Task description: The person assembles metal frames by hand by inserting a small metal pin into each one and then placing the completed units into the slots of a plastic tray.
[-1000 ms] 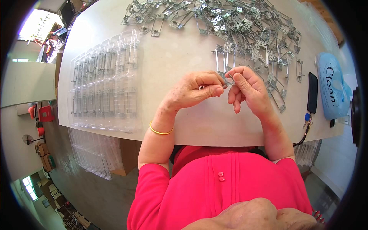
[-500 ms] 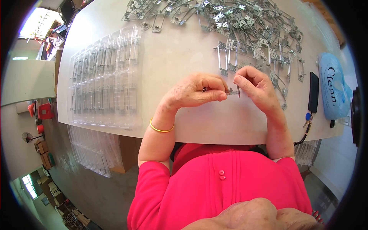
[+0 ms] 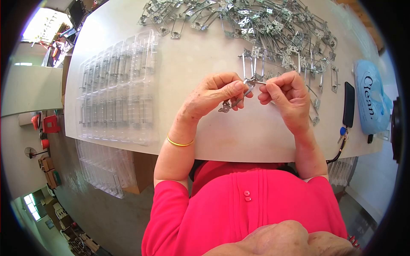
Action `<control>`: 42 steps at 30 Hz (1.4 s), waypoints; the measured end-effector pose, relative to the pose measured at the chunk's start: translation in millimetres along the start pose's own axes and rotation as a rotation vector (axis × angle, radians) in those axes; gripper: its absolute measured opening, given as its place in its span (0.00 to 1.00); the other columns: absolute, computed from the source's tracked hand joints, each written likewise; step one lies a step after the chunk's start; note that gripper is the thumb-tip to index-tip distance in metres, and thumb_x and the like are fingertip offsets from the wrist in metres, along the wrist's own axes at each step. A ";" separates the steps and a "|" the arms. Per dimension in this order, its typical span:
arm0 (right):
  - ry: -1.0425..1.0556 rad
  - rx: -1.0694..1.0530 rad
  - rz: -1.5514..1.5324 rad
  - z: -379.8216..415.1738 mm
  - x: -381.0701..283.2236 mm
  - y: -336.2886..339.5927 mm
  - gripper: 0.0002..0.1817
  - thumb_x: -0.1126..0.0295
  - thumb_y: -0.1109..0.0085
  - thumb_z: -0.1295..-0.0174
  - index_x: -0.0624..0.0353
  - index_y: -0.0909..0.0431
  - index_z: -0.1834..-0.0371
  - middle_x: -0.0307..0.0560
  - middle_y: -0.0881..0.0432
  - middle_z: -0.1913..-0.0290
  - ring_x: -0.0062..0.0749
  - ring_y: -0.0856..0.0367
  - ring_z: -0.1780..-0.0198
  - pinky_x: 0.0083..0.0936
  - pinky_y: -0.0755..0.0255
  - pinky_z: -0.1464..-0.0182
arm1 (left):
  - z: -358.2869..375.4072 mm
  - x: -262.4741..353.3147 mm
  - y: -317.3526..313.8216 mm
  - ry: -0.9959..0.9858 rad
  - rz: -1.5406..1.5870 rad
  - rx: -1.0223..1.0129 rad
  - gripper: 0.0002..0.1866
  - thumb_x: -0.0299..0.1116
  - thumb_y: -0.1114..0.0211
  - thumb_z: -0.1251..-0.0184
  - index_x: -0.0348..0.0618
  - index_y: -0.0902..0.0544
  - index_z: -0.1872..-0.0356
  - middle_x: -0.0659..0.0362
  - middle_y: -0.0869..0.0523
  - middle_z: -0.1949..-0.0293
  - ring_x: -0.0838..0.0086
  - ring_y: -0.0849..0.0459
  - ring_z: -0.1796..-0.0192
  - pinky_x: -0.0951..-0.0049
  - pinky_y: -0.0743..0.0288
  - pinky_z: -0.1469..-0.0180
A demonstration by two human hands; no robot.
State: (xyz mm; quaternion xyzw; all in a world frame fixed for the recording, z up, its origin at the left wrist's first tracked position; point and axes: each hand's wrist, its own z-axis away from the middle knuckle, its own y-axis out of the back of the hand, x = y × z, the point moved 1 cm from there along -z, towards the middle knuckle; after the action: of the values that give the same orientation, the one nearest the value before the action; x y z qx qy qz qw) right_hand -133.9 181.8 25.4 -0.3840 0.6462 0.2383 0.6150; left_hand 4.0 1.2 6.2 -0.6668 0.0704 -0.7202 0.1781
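My left hand [image 3: 217, 94] is closed on a metal bracket [image 3: 225, 107], whose flat end hangs below the fingers and whose other end shows between my hands. My right hand [image 3: 287, 97] pinches a thin metal rod [image 3: 259, 82] that reaches to the bracket's upper end. Both hands are above the table [image 3: 205, 136], near its front edge. Just beyond them lies a large pile of similar metal brackets [image 3: 273, 30]. Where the rod and bracket meet, the details are too small to tell.
Clear plastic trays [image 3: 115, 89] holding rows of brackets lie on the left. At the right are a black phone-like object [image 3: 349, 103], keys [image 3: 342, 131] on a strap, and a blue plastic package [image 3: 370, 96]. More clear trays [image 3: 102, 164] stand below the table's left edge.
The bracket has turned, so its flat end now shows below my left hand. The rod has swung from upright to nearly level, and my hands have shifted slightly.
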 end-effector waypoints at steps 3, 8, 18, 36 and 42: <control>0.130 0.014 0.160 2.7 7.9 -1.3 0.06 0.80 0.38 0.29 0.64 0.26 0.55 0.46 0.14 0.62 0.24 0.11 0.62 0.22 0.14 0.56 | -2.2 -3.0 1.9 -0.040 0.018 -0.001 0.18 0.43 0.37 0.20 0.34 0.15 0.55 0.53 0.11 0.60 0.75 0.15 0.64 0.73 0.22 0.60; -0.044 -0.081 0.327 4.0 0.2 -5.1 0.05 0.73 0.42 0.23 0.63 0.25 0.57 0.43 0.15 0.66 0.21 0.14 0.69 0.19 0.18 0.64 | -3.8 -6.3 1.5 -0.129 -0.056 -0.065 0.16 0.41 0.35 0.21 0.34 0.15 0.56 0.56 0.12 0.63 0.75 0.16 0.62 0.73 0.22 0.59; -0.414 -0.190 -0.113 -0.3 2.4 -1.0 0.13 0.62 0.47 0.20 0.59 0.24 0.59 0.40 0.18 0.72 0.20 0.22 0.78 0.17 0.28 0.74 | -3.9 -7.7 2.3 -0.086 -0.096 -0.010 0.14 0.39 0.34 0.22 0.35 0.14 0.57 0.56 0.13 0.55 0.77 0.16 0.59 0.72 0.20 0.55; -0.034 -0.192 -0.026 -1.6 1.4 3.1 0.07 0.73 0.47 0.23 0.65 0.22 0.59 0.50 0.22 0.42 0.24 0.15 0.58 0.22 0.19 0.58 | -3.9 -4.1 -1.2 -0.014 -0.096 0.016 0.14 0.39 0.29 0.26 0.35 0.14 0.57 0.54 0.11 0.54 0.78 0.16 0.59 0.76 0.21 0.56; -0.001 -0.162 -0.066 -0.1 8.0 2.3 0.07 0.74 0.49 0.22 0.65 0.22 0.56 0.47 0.21 0.44 0.24 0.14 0.55 0.27 0.17 0.50 | -2.6 0.6 -0.5 0.010 -0.132 -0.002 0.15 0.38 0.35 0.21 0.34 0.16 0.50 0.54 0.11 0.51 0.77 0.15 0.55 0.74 0.21 0.51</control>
State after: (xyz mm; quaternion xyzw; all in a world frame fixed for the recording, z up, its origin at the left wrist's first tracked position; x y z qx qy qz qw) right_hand -135.3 181.5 17.2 -0.4535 0.6113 0.2697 0.5898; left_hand 1.4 1.1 6.6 -0.6667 0.0281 -0.7335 0.1292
